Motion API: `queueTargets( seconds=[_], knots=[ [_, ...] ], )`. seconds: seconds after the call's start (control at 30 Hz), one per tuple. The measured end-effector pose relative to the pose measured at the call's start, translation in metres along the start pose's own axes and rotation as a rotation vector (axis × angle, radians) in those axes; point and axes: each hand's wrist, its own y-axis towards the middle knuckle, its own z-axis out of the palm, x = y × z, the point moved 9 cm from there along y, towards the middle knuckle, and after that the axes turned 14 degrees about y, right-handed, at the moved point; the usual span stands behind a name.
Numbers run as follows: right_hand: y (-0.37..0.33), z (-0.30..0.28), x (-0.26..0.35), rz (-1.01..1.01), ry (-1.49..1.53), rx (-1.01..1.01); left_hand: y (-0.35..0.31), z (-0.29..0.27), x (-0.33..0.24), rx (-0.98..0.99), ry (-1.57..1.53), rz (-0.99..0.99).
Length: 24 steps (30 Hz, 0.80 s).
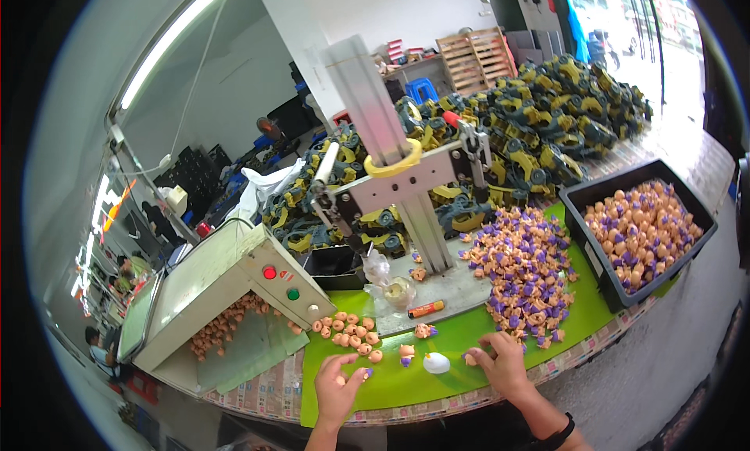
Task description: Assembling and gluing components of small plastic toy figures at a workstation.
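On the green mat (461, 388), my left hand (334, 392) is curled with a small peach toy piece (341, 381) between fingers and thumb. A bit of purple (368, 373) shows at its thumb tip. My right hand (506, 365) pinches another small peach piece (469, 359), mostly covered by the fingers. Between the hands lie a white rounded bottle with a yellow tip (437, 363) and a peach-and-purple toy figure (407, 355). A second such figure (424, 331) lies farther back. Several round peach heads (355, 334) are spread beyond my left hand.
Peach-and-purple figures (527, 271) form a heap at right, beside a black crate (574, 209) of similar parts. A hand press (398, 185) stands behind an orange tube (426, 309). At left sits a beige machine (242, 271) with buttons; yellow-and-grey toy parts (539, 130) are piled behind.
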Motion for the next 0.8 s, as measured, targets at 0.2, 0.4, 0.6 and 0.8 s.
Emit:
queueTargets(
  seconds=[0.2, 0.4, 0.6, 0.8],
  knots=[
    [-0.004, -0.018, 0.000, -0.027, 0.189, -0.070, 0.059, 0.051, -0.026, 0.241, -0.319, -0.150],
    [-0.001, -0.028, -0.006, -0.039, 0.290, -0.027, 0.110, 0.115, -0.022, 0.480, -1.221, -0.557],
    [0.000, -0.033, -0.014, -0.022, 0.429, 0.013, 0.120, 0.135, -0.014, 0.412, -1.427, -0.585],
    [0.000, -0.036, -0.018, -0.018, 0.518, 0.021, 0.132, 0.139, -0.006, 0.338, -1.524, -0.525]
  ],
)
